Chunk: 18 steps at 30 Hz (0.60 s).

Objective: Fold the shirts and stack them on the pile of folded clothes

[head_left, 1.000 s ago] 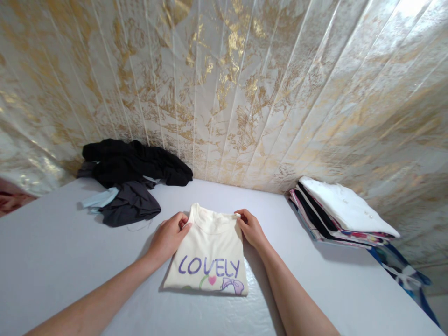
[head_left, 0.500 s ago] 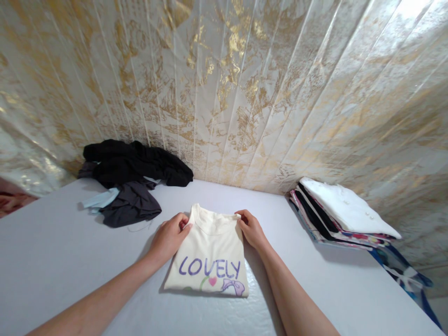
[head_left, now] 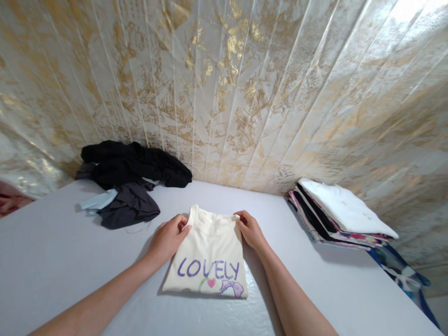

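A cream T-shirt (head_left: 210, 254), folded into a neat rectangle with "LOVELY" printed in purple, lies flat on the white table (head_left: 52, 261) in front of me. My left hand (head_left: 167, 239) pinches the shirt's left shoulder corner, fingers curled onto the cloth. My right hand (head_left: 249, 230) grips the right shoulder corner the same way. Both hands sit at the collar end, which points toward the wall.
A heap of unfolded black and grey clothes (head_left: 128, 179) lies at the back left by the wall. A stack of folded garments (head_left: 341, 212) with a white one on top sits at the right. A gold-and-white patterned wall (head_left: 224, 93) rises behind the table.
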Each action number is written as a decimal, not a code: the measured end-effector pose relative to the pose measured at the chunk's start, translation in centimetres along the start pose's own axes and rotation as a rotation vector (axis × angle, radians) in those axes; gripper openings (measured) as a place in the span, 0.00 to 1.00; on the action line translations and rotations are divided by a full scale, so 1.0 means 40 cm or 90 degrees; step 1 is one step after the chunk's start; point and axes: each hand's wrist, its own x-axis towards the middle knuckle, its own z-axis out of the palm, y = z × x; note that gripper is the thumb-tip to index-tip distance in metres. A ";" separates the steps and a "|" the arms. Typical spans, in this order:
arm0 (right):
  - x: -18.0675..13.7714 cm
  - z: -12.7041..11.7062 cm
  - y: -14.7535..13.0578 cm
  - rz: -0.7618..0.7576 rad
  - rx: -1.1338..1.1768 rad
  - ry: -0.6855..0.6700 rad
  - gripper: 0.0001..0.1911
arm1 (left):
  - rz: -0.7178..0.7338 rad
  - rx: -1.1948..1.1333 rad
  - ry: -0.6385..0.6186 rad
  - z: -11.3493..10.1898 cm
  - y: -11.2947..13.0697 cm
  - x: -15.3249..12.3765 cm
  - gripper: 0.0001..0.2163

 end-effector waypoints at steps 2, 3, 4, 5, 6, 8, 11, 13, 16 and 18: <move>-0.001 0.000 -0.002 -0.002 -0.001 0.002 0.14 | 0.001 0.005 -0.001 -0.002 0.002 -0.001 0.04; -0.001 0.000 -0.002 -0.003 -0.001 0.002 0.14 | 0.005 0.008 0.000 -0.002 0.003 -0.001 0.04; -0.001 0.000 -0.003 -0.003 -0.001 0.002 0.14 | 0.008 0.010 0.003 -0.002 0.003 -0.001 0.04; -0.001 0.000 -0.003 -0.003 0.000 0.003 0.14 | 0.010 0.013 0.006 -0.002 0.003 -0.002 0.05; -0.001 0.000 -0.002 -0.002 -0.001 0.004 0.13 | 0.013 0.015 0.009 -0.002 0.002 -0.002 0.05; -0.001 0.000 0.000 0.000 -0.005 0.003 0.13 | 0.015 0.017 0.012 -0.001 0.000 -0.001 0.05; 0.000 -0.001 0.003 0.000 -0.007 0.000 0.13 | 0.017 0.018 0.011 0.001 -0.002 0.000 0.05; 0.001 -0.001 0.003 -0.001 -0.004 -0.004 0.13 | 0.018 0.019 0.013 0.000 0.000 0.000 0.05; 0.001 -0.002 0.001 -0.001 -0.005 -0.009 0.13 | 0.017 0.020 0.012 -0.002 0.005 -0.001 0.04; 0.001 -0.003 0.000 -0.002 -0.011 -0.008 0.13 | 0.013 0.017 0.009 -0.004 0.008 -0.002 0.04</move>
